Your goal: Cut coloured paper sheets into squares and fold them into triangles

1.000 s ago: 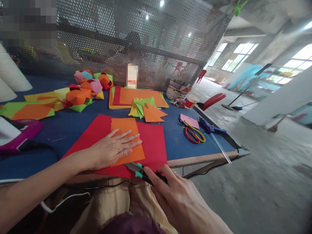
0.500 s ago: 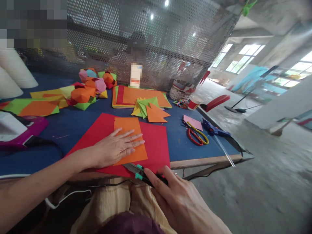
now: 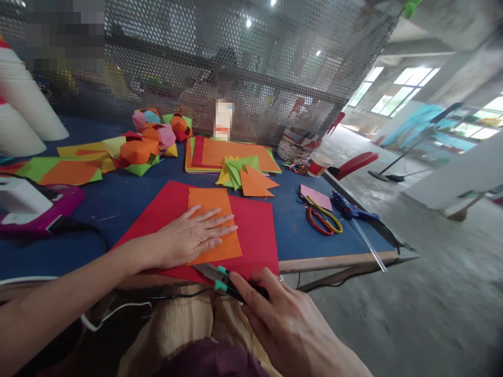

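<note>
Flat on an orange paper sheet (image 3: 208,198) rests my left hand (image 3: 190,235), its fingers spread. That sheet lies on top of a larger red paper sheet (image 3: 257,230) near the table's front edge. My right hand (image 3: 275,314) is wrapped round a utility knife (image 3: 222,280) with a dark body and teal parts. The knife's blade points left, close to the lower edge of the orange sheet; whether it touches the paper I cannot tell.
Scissors (image 3: 324,217), a pink paper (image 3: 316,197) and a blue glue gun (image 3: 353,207) lie right. Behind are star-like paper cutouts (image 3: 257,180), stacked paper (image 3: 236,152), folded paper shapes (image 3: 135,152), a paper cup (image 3: 319,165) and a basket (image 3: 296,144). A purple power strip (image 3: 63,201) sits left.
The whole view has shifted slightly, so the table things appear a little further right. The knife has moved slightly left relative to the orange sheet. My left hand stays pressed on the paper.
</note>
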A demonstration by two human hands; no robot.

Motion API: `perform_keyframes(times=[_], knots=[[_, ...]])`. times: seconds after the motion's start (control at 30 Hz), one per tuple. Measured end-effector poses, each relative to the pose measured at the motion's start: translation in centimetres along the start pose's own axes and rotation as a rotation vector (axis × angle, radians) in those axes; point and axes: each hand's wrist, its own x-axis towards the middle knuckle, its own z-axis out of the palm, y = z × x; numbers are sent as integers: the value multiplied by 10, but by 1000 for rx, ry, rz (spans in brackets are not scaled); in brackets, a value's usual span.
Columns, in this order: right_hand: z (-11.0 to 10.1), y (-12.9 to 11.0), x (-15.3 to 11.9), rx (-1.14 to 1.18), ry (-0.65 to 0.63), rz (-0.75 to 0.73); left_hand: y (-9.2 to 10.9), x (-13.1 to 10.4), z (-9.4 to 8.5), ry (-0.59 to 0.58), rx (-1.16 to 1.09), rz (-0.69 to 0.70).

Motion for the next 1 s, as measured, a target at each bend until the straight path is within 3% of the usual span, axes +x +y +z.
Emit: perform_keyframes(times=[0.53, 0.73, 0.87, 1.0], knots=[[-2, -1, 9, -12, -81, -14, 2, -1, -2, 8, -14, -13], [-22, -2, -3, 60, -59, -17, 3, -2, -4, 19, -31, -11], [-38, 23, -20, 110, 27, 86, 7, -5, -8, 74, -43, -21], [-32, 71, -24, -83, 242, 226, 21, -7, -8, 286, -33, -157]])
